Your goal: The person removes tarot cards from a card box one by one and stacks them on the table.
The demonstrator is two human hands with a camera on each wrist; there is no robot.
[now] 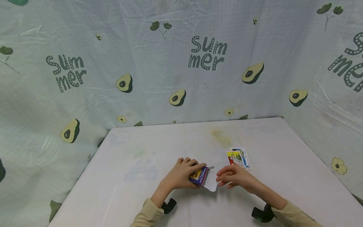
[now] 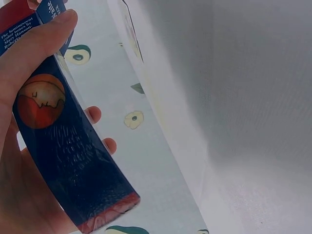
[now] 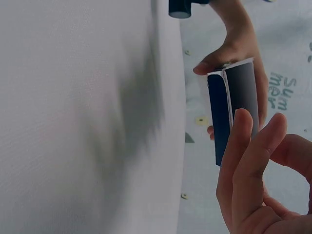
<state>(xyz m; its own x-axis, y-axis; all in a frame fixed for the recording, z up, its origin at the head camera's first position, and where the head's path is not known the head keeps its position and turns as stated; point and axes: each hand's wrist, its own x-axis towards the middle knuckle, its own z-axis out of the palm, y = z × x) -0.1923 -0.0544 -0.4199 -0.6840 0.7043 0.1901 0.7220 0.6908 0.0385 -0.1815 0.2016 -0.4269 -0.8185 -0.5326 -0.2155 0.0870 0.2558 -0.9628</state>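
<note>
A small dark-blue and yellow card box (image 1: 199,175) is gripped by my left hand (image 1: 180,174), thumb on one side and fingers on the other. Its white end flap (image 1: 211,183) stands open toward the right. In the left wrist view the blue side of the box (image 2: 73,156) shows a round orange face. My right hand (image 1: 239,178) is at the flap's edge with its fingers loosely bent. The right wrist view has those fingers (image 3: 243,170) in front of the box (image 3: 241,90); whether they touch it is unclear.
Two picture cards, one red and yellow (image 1: 234,158) overlapping a blue one (image 1: 246,160), lie just beyond my right hand. They are on a white-covered table (image 1: 158,201). A curtain with avocado prints (image 1: 147,56) stands behind and at both sides.
</note>
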